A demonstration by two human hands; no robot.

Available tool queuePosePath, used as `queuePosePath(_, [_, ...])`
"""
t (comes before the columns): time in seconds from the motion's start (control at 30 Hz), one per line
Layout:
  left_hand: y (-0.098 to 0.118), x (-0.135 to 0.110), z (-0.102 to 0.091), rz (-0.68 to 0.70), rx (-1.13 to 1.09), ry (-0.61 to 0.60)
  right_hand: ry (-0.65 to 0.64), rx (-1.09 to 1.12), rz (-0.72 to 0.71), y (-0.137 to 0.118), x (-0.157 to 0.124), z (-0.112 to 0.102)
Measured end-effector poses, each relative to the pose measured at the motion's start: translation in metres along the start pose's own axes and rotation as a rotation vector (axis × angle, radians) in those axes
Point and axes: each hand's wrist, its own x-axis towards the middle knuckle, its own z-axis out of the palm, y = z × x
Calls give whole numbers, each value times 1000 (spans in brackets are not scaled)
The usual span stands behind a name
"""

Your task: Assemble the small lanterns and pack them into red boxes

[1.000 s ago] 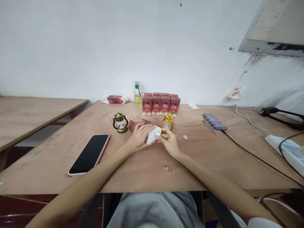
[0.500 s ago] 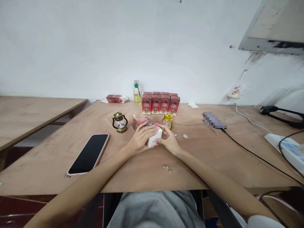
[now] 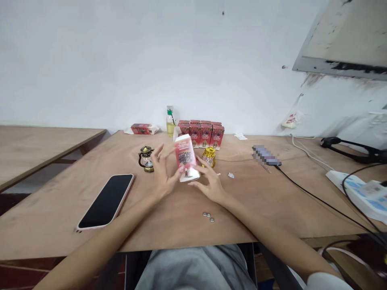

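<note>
A small red-and-white printed box [image 3: 185, 155] stands tilted between my hands, with its top flap raised. My right hand [image 3: 210, 183] grips it low on the right side, thumb under the bottom corner. On the left, the spread fingers of my left hand [image 3: 163, 173] are off the box; only the thumb reaches its lower left edge. Just behind my left fingers stands a bronze-and-black mini lantern [image 3: 146, 161], partly covered. Beyond my right fingers is a gold mini lantern [image 3: 209, 156]. Several button cells [image 3: 208, 215] lie nearer the table edge.
Red boxes [image 3: 206, 135] stand in rows by the wall, beside a bottle of yellow liquid [image 3: 170, 127]. Another red box [image 3: 142, 129] lies at back left. A phone [image 3: 106, 201] rests at left; a cabled device [image 3: 266, 156] and a power strip [image 3: 358, 193] are at right.
The box has been turned from lying tilted, white end toward me, to nearly upright with its printed face showing. My left hand has come off its top and opened to the left.
</note>
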Motion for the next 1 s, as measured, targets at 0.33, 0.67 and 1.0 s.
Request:
queuePosePath(0.33, [-11, 7, 4, -205, -125, -130, -119, -411, -372, -6, 2, -2])
queuePosePath(0.67, [-3, -20, 25, -276, -253, -206, 219, -630, 11, 20, 13, -22])
queuePosePath(1.0, [-3, -22, 29, -349, -363, -286, 112, -475, 278, 41, 12, -23])
